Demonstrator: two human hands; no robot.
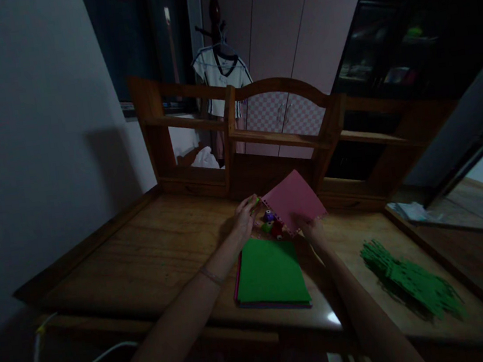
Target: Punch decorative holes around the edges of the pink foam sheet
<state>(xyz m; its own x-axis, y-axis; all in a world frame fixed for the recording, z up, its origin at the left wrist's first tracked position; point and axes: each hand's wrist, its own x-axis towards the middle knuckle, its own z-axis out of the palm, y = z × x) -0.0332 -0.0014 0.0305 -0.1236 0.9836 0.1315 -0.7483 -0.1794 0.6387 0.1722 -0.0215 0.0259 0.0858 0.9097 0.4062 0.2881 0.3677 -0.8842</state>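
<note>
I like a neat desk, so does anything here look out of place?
The green pile at the desk's right looks messy: its ragged pieces splay unevenly, while the green-topped stack near the pink sheet lies fairly neat.

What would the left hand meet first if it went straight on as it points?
Likely the pink sheet, at its left corner, just past the small green object that the left hand holds; depth between them is unclear.

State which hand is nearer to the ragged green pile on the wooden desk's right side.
Right. The right hand, at the lower edge of the rectangular pink sheet, is forward and left of the pile. The left hand is farther left, past the sheet.
</note>
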